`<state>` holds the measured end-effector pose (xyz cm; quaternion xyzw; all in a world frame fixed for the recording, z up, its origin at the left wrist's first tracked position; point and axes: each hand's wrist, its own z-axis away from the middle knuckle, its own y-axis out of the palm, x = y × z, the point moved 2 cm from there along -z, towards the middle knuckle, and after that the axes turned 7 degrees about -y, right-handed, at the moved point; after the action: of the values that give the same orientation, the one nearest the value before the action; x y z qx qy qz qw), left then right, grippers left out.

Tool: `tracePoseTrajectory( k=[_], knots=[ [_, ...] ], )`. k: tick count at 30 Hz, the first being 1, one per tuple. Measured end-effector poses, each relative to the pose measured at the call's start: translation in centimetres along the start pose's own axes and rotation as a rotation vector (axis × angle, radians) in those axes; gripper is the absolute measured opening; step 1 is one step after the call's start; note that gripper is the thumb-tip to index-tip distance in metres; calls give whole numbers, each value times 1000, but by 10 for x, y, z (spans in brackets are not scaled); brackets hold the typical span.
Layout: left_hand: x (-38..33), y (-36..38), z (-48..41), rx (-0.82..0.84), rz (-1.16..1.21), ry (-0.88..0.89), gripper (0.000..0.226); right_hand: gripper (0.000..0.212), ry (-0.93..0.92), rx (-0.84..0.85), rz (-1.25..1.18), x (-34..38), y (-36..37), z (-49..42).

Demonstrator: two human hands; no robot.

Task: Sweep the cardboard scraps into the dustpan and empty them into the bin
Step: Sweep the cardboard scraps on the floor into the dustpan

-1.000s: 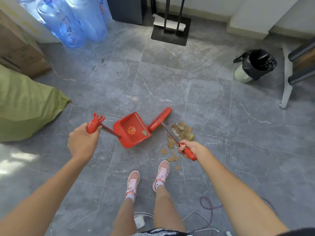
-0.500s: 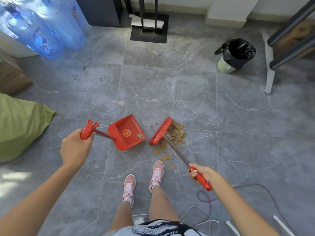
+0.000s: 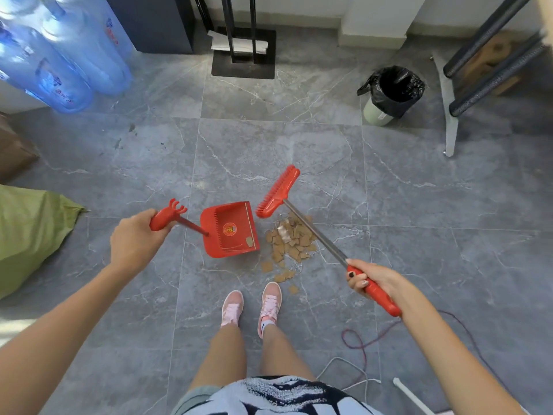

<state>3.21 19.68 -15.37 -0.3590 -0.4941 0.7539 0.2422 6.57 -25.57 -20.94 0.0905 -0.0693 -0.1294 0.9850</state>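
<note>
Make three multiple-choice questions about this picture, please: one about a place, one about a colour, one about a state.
1. Where does the bin stand?
A. far right, near the metal frame
B. beside the water bottles
C. between the feet

2. What colour is the dustpan?
A. blue
B. red
C. green

3. Where are most cardboard scraps?
A. in the bin
B. in the dustpan
C. on the floor

Answers: 1 A, it stands next to the frame; 2 B, red like the broom; 3 C, only one scrap lies inside the pan.
</note>
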Motion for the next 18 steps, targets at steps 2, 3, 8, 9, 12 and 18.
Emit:
tracePoseTrajectory(
  k=[2,3,8,9,12,18],
  knots=[
    [-6,4,-4,10,-7,30,38,20,-102,-43,66,11,-2,10],
    [-8,7,-7,18,-9,47,38,18,-151,-65,99,15,-3,16],
    [-8,17,-22,94,3,143,43,15,-279,-211,286,10,-17,26],
    [-7,19,-25,101,-2,161,45,17,-292,-254,311,6,-19,24],
    [-3,21,-33,111,-6,180,45,25,-308,-364,355,-5,-25,16],
    [6,18,-41,127,26,183,44,30,-207,-463,254,-49,-43,-2]
  ],
)
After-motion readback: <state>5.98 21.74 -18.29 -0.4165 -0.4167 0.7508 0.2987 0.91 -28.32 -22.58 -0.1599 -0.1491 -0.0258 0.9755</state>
